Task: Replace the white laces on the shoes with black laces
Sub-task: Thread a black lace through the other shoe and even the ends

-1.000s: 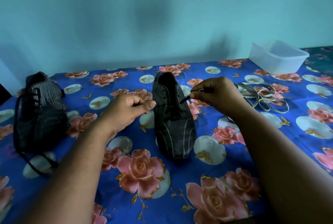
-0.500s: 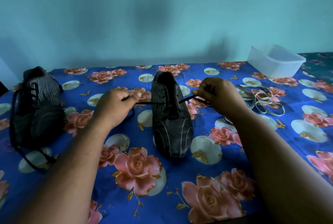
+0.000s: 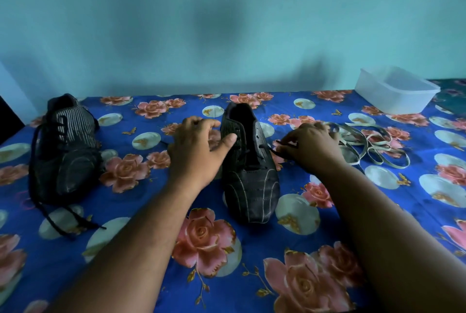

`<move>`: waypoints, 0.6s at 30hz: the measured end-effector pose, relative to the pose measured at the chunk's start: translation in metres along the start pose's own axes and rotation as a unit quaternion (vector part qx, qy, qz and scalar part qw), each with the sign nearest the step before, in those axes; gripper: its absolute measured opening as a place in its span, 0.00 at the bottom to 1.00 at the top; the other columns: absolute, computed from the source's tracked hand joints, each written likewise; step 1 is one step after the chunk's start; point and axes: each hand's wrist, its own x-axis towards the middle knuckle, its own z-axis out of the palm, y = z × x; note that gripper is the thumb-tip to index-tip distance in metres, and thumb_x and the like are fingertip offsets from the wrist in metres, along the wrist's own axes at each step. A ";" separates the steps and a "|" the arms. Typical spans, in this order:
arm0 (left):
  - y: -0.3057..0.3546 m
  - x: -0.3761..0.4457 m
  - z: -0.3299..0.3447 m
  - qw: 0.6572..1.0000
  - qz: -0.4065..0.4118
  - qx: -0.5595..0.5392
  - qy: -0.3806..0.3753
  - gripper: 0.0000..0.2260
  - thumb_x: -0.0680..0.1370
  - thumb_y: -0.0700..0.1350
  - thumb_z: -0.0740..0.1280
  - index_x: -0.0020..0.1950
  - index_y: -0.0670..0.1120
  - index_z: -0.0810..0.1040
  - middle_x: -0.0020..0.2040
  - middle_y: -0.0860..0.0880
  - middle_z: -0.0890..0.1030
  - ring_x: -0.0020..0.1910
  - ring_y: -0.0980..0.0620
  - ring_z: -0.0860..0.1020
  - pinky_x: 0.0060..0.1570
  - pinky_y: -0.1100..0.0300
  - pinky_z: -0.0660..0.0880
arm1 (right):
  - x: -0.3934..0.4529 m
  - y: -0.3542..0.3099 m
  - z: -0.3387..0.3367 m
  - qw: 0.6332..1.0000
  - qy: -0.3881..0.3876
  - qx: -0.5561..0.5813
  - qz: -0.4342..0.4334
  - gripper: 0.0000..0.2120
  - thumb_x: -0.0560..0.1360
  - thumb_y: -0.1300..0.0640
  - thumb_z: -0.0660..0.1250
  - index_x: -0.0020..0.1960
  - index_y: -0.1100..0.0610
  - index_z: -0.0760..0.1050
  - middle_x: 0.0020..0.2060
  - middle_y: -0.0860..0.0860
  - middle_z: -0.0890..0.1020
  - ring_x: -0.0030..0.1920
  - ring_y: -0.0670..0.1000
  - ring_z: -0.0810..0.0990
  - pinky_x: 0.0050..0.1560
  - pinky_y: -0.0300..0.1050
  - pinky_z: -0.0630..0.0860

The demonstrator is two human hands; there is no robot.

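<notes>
A bench [image 3: 252,257] draped in a blue cloth printed with pink roses runs back to a teal wall; its far edge meets the wall, and a broad stretch of cloth lies open along the near edge between the two forearms. The laced shoe [image 3: 64,151] sits at the far left, close to the left edge, its black lace ends trailing toward the near side. The middle shoe [image 3: 249,161] stands toe toward the viewer, near the centre, well apart from the first. A clear plastic container [image 3: 396,90] rests at the far right corner. The left hand [image 3: 199,151] is spread, thumb touching the middle shoe's left side. The right hand [image 3: 312,146] pinches a black lace [image 3: 277,152] just beside that shoe's right side. The white laces [image 3: 373,146] lie in loose loops right of the right hand.
</notes>
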 end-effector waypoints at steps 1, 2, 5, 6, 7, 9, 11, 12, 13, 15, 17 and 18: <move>0.005 -0.002 0.001 1.000 -0.006 -0.019 0.005 0.30 0.71 0.72 0.59 0.61 0.52 0.78 0.61 0.49 0.73 0.62 0.48 0.72 0.60 0.45 0.74 | 0.000 -0.002 0.000 1.000 0.000 -0.008 0.000 0.14 0.76 0.35 0.68 0.56 0.40 0.82 0.57 0.49 0.79 0.67 0.57 0.68 0.66 0.60 0.62; 0.009 -0.004 0.003 0.999 -0.011 -0.046 0.002 0.28 0.71 0.71 0.61 0.61 0.53 0.76 0.60 0.51 0.71 0.61 0.51 0.72 0.61 0.45 0.74 | 0.000 -0.004 0.000 1.000 0.006 -0.018 -0.001 0.12 0.77 0.37 0.68 0.55 0.40 0.82 0.58 0.49 0.79 0.67 0.57 0.68 0.66 0.60 0.62; 0.018 -0.008 0.008 0.992 -0.042 -0.103 -0.051 0.24 0.68 0.72 0.64 0.57 0.60 0.68 0.58 0.55 0.69 0.59 0.52 0.75 0.60 0.42 0.75 | 0.000 -0.005 0.001 1.000 0.014 -0.023 0.003 0.10 0.78 0.40 0.67 0.56 0.40 0.82 0.60 0.49 0.79 0.68 0.57 0.68 0.65 0.60 0.62; 0.020 -0.009 0.010 0.990 -0.051 -0.110 -0.065 0.24 0.67 0.72 0.64 0.57 0.61 0.67 0.59 0.55 0.69 0.60 0.51 0.75 0.61 0.42 0.74 | 0.000 -0.004 0.001 1.000 0.011 -0.022 0.008 0.11 0.78 0.40 0.67 0.58 0.40 0.81 0.61 0.49 0.78 0.69 0.57 0.67 0.66 0.60 0.62; 0.022 -0.009 0.012 0.989 -0.060 -0.116 -0.074 0.25 0.68 0.71 0.66 0.58 0.60 0.67 0.61 0.54 0.69 0.61 0.50 0.75 0.62 0.42 0.74 | 0.000 -0.004 0.001 1.000 0.006 -0.023 0.014 0.13 0.78 0.39 0.66 0.59 0.40 0.81 0.62 0.49 0.77 0.70 0.57 0.66 0.66 0.60 0.62; 0.024 -0.008 0.015 0.985 -0.070 -0.142 -0.075 0.29 0.70 0.66 0.71 0.64 0.55 0.69 0.65 0.52 0.69 0.64 0.50 0.73 0.65 0.47 0.73 | 0.000 -0.002 0.000 0.999 -0.004 -0.021 0.024 0.15 0.77 0.35 0.65 0.59 0.39 0.81 0.63 0.49 0.76 0.71 0.57 0.64 0.67 0.61 0.61; 0.024 -0.005 0.015 0.978 -0.086 -0.177 -0.069 0.32 0.70 0.62 0.75 0.68 0.52 0.69 0.67 0.50 0.69 0.65 0.51 0.72 0.65 0.52 0.73 | 0.001 -0.002 -0.001 0.999 -0.006 -0.019 0.028 0.14 0.76 0.34 0.66 0.58 0.37 0.82 0.62 0.48 0.76 0.71 0.56 0.64 0.67 0.61 0.61; 0.022 -0.004 0.016 0.974 -0.094 -0.196 -0.067 0.33 0.69 0.62 0.76 0.68 0.52 0.69 0.68 0.50 0.69 0.65 0.52 0.73 0.65 0.51 0.73 | 0.001 -0.002 -0.002 0.999 -0.003 -0.020 0.027 0.13 0.76 0.34 0.67 0.57 0.36 0.82 0.62 0.47 0.76 0.70 0.57 0.64 0.67 0.61 0.61; 0.020 -0.003 0.016 0.971 -0.102 -0.206 -0.069 0.33 0.68 0.61 0.77 0.68 0.52 0.69 0.68 0.50 0.70 0.65 0.52 0.73 0.64 0.51 0.74 | 0.001 -0.003 -0.003 0.999 -0.001 -0.022 0.025 0.12 0.76 0.35 0.68 0.57 0.37 0.82 0.62 0.47 0.76 0.70 0.57 0.64 0.67 0.62 0.61; 0.019 -0.004 0.015 0.970 -0.108 -0.206 -0.072 0.33 0.69 0.61 0.77 0.68 0.52 0.70 0.68 0.50 0.72 0.64 0.53 0.74 0.64 0.51 0.75 | 0.001 -0.004 -0.004 1.000 0.001 -0.022 0.021 0.11 0.77 0.37 0.68 0.56 0.37 0.82 0.63 0.47 0.76 0.70 0.57 0.64 0.67 0.62 0.61; 0.020 -0.005 0.015 0.973 -0.108 -0.194 -0.061 0.34 0.67 0.63 0.76 0.68 0.53 0.70 0.66 0.51 0.74 0.63 0.54 0.75 0.63 0.50 0.76 | 0.000 -0.005 -0.003 0.999 0.001 -0.031 0.020 0.10 0.77 0.38 0.68 0.56 0.39 0.82 0.63 0.48 0.76 0.71 0.57 0.64 0.68 0.63 0.60; 0.020 -0.005 0.015 0.976 -0.103 -0.185 -0.053 0.34 0.67 0.64 0.75 0.68 0.53 0.71 0.65 0.51 0.74 0.63 0.54 0.75 0.63 0.51 0.76 | 0.000 -0.006 -0.002 1.000 0.013 -0.022 0.019 0.10 0.78 0.39 0.67 0.55 0.40 0.82 0.63 0.48 0.75 0.70 0.57 0.64 0.68 0.63 0.60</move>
